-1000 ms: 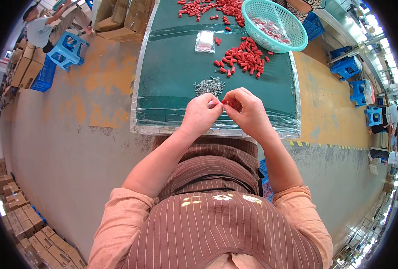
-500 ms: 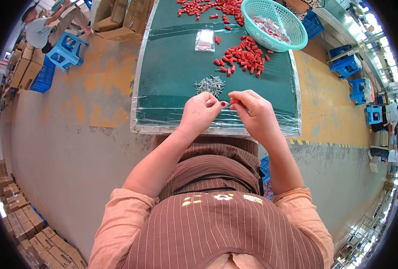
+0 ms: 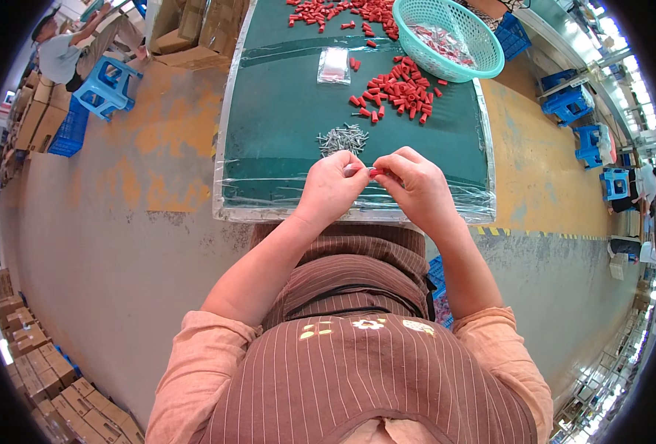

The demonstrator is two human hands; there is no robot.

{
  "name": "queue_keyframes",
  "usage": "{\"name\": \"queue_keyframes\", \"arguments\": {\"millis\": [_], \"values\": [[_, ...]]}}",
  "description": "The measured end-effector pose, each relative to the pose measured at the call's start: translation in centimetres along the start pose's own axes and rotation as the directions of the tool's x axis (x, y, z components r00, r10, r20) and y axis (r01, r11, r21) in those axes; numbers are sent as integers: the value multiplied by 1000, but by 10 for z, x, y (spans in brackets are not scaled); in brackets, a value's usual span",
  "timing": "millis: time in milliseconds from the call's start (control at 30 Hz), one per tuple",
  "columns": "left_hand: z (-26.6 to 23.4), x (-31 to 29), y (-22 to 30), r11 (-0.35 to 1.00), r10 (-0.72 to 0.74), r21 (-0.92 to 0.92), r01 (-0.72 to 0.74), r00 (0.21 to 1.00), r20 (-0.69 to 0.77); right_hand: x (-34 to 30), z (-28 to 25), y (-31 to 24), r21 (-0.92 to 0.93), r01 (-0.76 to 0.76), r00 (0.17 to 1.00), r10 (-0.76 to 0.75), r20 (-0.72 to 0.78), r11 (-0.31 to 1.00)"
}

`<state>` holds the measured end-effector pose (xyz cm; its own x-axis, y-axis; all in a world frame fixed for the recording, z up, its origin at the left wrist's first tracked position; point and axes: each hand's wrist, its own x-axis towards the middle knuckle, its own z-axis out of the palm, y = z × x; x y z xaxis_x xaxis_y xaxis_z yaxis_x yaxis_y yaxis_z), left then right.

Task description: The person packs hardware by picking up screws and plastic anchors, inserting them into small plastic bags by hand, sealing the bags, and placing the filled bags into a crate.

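Over the table's near edge, my left hand (image 3: 333, 183) and my right hand (image 3: 418, 183) almost meet at the fingertips. A small red plastic sleeve (image 3: 376, 172) shows between them, pinched by my right thumb and fingers. The left hand is closed in a pinch too; its fingers mostly hide what is inside. Just beyond the hands lies a small pile of silver screws (image 3: 344, 139). Farther off is a heap of red plastic sleeves (image 3: 402, 87), with a few loose ones around it. A clear plastic bag (image 3: 334, 65) lies flat to the left of that heap.
The green table (image 3: 280, 111) has a metal edge and clear film across its near side. A turquoise basket (image 3: 483, 70) holds bagged red pieces at the far right. More red sleeves (image 3: 328, 11) lie at the back. A blue stool (image 3: 106, 85) and a person stand at left.
My fingertips have drawn closer together, and less of the red sleeve shows between them. The view has shifted slightly; the piles on the table look the same.
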<state>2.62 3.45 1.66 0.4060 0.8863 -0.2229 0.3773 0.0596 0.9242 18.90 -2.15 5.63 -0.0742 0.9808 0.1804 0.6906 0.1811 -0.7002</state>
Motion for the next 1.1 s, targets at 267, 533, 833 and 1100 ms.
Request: {"name": "queue_keyframes", "arguments": {"millis": [267, 533, 833, 1100], "values": [[4, -1, 5, 999, 15, 36, -15, 1000, -1, -1, 2, -1, -129, 82, 995, -88, -36, 988], [-3, 0, 4, 986, -71, -143, 82, 994, 80, -3, 1, 1, -203, 233, 968, -247, -51, 951], [-4, -3, 11, 972, -105, -199, 123, 990, 99, -6, -1, -1, -138, 195, 975, -207, -82, 971], [1, -4, -4, 991, 37, -135, -23, 994, 106, -12, 4, 3, -221, 189, 979, -166, 121, 957]]}}
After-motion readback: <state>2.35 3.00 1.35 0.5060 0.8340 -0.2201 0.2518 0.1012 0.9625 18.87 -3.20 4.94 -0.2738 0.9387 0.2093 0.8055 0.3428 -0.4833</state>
